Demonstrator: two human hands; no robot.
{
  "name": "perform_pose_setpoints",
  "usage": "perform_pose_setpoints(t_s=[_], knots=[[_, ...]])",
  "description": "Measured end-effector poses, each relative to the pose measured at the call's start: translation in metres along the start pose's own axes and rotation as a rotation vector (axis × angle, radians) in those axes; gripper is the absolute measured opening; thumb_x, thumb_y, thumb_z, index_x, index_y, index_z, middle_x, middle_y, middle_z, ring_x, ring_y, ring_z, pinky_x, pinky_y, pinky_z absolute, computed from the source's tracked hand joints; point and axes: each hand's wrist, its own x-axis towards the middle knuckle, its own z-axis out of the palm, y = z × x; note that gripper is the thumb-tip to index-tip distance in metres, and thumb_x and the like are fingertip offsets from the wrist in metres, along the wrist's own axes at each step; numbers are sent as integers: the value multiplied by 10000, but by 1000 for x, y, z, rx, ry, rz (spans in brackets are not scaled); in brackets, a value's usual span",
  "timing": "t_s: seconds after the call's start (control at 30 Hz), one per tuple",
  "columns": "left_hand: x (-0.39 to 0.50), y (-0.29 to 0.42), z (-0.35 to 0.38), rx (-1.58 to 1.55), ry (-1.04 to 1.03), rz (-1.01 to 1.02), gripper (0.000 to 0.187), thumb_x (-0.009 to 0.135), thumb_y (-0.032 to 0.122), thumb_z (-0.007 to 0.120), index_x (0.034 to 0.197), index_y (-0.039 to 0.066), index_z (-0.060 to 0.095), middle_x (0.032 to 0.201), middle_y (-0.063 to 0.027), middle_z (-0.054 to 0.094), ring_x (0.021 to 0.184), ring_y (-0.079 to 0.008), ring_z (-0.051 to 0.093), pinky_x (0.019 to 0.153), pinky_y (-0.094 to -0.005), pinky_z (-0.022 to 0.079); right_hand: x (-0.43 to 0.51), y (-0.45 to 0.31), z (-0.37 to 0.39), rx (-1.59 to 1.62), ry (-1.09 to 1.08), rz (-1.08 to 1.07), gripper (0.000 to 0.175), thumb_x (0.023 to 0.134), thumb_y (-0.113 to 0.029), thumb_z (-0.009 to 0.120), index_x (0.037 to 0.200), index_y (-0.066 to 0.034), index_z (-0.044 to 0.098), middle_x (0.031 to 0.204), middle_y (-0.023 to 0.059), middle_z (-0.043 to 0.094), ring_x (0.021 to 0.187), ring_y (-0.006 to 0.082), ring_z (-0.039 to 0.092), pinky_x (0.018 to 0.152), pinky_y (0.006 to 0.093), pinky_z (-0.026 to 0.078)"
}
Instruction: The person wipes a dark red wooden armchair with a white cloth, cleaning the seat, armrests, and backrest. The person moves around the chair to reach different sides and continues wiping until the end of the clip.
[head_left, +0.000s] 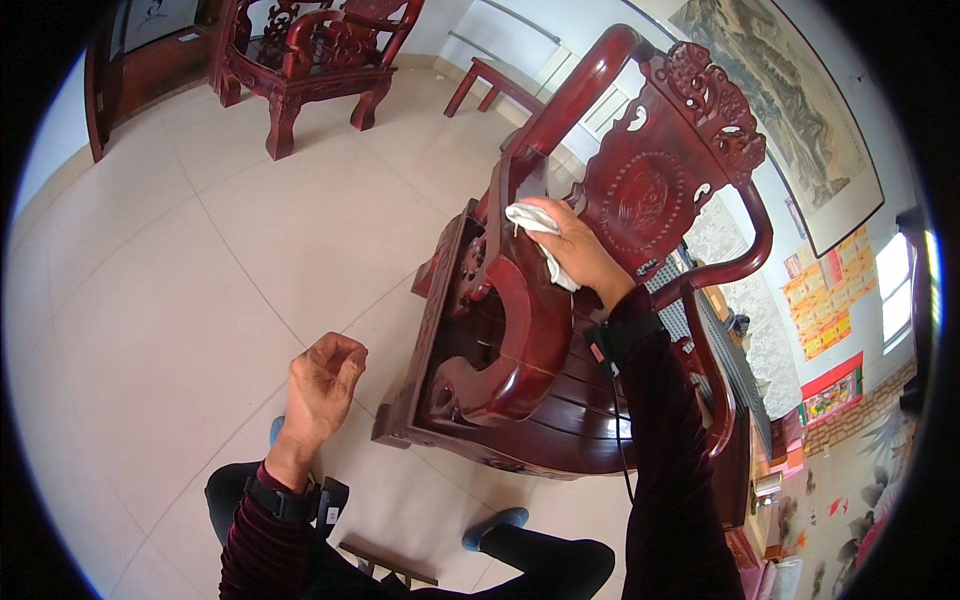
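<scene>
A carved, dark red wooden armchair (517, 330) stands in front of me, turned so its near armrest faces my hands. My right hand (581, 244) grips a white cloth (534, 219) and presses it onto the flat top of that armrest. Part of the cloth is hidden beneath the palm and fingers. Over the tiled floor, left of the chair, my left hand (326, 382) hangs in the air with its fingers curled in. Nothing shows in it. The chair's slatted seat (577, 397) is partly covered by my right forearm.
A matching armchair (307, 82) stands at the far left, near a low red bench (499, 82). Under me is a small wooden stool (386, 562). A black cable (619, 435) hangs from my right wrist strap. A landscape scroll (795, 112) hangs on the wall.
</scene>
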Motion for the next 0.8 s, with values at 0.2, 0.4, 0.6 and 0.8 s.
perform_pose_setpoints(t_s=[0.2,0.4,0.6,0.8], knots=[[6,1,2,67,-31,-15,183,983,116,610,973,-62,654,854,-83,684,789,-142,654,748,-282,532,4,9,3,-31,44,-80,447,964,-172,609,1400,-108,531,1357,148,548,1260,310,547,1070,365,423],[5,-3,-10,92,-25,-19,193,987,122,608,981,-64,660,885,-86,693,813,-147,672,761,-283,538,-41,-28,9,27,134,-246,477,877,-80,650,1349,-60,579,1337,147,571,1241,314,562,1070,383,434],[1,-5,-8,1,21,29,162,970,122,616,925,-32,639,745,-30,626,708,-92,567,670,-258,483,-104,-87,29,-167,296,-362,554,733,-99,710,1282,-78,639,1345,157,561,1224,383,537,1038,454,446],[-6,-3,-6,-18,12,42,143,966,104,597,915,-25,635,732,-7,594,688,-72,529,639,-245,463,-150,-132,83,-709,175,-510,355,827,-184,621,1166,-89,669,1316,106,572,1293,375,478,1060,537,406]])
